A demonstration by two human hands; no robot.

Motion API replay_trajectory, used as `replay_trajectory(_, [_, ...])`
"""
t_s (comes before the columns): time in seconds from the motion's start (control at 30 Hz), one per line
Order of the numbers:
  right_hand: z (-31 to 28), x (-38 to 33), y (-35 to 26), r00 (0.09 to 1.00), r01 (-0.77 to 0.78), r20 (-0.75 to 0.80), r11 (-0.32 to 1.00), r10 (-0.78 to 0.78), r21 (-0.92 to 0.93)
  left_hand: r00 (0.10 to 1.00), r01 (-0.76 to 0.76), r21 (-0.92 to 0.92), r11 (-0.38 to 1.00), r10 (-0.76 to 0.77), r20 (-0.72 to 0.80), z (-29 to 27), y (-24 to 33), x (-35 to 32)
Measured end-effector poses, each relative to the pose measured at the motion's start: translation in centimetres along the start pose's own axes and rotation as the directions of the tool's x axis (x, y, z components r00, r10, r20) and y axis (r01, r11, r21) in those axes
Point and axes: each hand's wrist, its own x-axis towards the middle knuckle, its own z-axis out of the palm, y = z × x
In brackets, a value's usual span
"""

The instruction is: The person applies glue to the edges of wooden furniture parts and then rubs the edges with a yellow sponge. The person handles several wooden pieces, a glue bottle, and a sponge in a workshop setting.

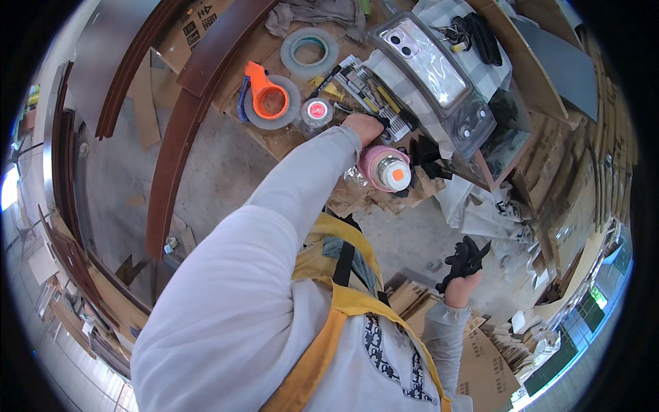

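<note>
Well up and left of the left hand's fingers (373, 125), a cardboard sheet (199, 26) bears bold dark characters. Below the right hand's fingers (461, 259), black-and-white lettering bands the shirt (379, 347), and dark print marks flat cardboard (482, 374). Above them, a white plastic bag (477, 218) carries print too blurred to read.

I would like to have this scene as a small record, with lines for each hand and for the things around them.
Left hand: extended beside the pink flask; fingers partly hidden, grip unclear
Right hand: black glove, away from the flask; a dark pointed shape shows there, held or not unclear
Left of flask: orange tape holder, clear bottle
Above tape holder: tape roll
Upper right: phone behind clear plastic, keys
</note>
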Motion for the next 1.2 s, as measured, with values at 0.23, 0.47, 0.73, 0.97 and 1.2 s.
replay_trajectory(0.23, [-0.1,2.9,1.5,0.983,0.102,0.144,0.991,-0.113,0.084,0.993,-0.072,0.135,0.988,0.058,0.102,0.1,0.4,-0.1])
replay_trajectory(0.47, [-1.7,2.9,2.7,0.961,0.117,0.246,0.992,-0.124,0.046,0.994,0.090,0.106,0.990,-0.096,0.060,-0.2,1.8,-0.1])
replay_trajectory(0.73, [-3.0,2.0,3.6,0.944,0.200,0.262,0.979,-0.200,0.027,0.986,0.133,0.091,0.987,-0.141,0.092,-1.0,1.2,1.0])
replay_trajectory(0.97, [-2.6,0.7,3.5,0.906,0.289,0.322,0.957,-0.275,0.003,0.992,0.118,0.129,0.985,-0.112,-0.050,-1.7,1.9,-0.4])
replay_trajectory(1.2, [0.1,0.6,-0.4,0.875,0.387,0.291,0.920,-0.387,0.060,0.942,0.249,0.066,0.966,-0.226,-0.246,-8.4,6.6,-8.2])
